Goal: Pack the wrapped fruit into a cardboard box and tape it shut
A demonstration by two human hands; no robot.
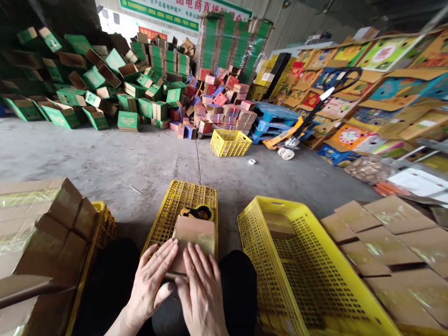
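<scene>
A small brown cardboard box (pixel 196 231) lies on an upturned yellow plastic crate (pixel 175 198) between my knees. My left hand (pixel 154 270) rests flat on the box's near left edge, fingers stretched out. Flat on its near right part lies my right hand (pixel 201 284), fingers also straight. Neither hand grips anything. Shiny tape shows on the box top near my right fingers. Just beyond the box, a tape dispenser (pixel 199 212) in yellow and black sits on the crate. My hands cover the box's near side.
Taped cartons (pixel 45 224) are stacked at my left. An open yellow crate (pixel 304 247) with a box inside stands at my right, beside more cartons (pixel 392 242). Farther off are another yellow crate (pixel 231 143), an orange pallet jack (pixel 290 135) and heaped green boxes (pixel 128 120).
</scene>
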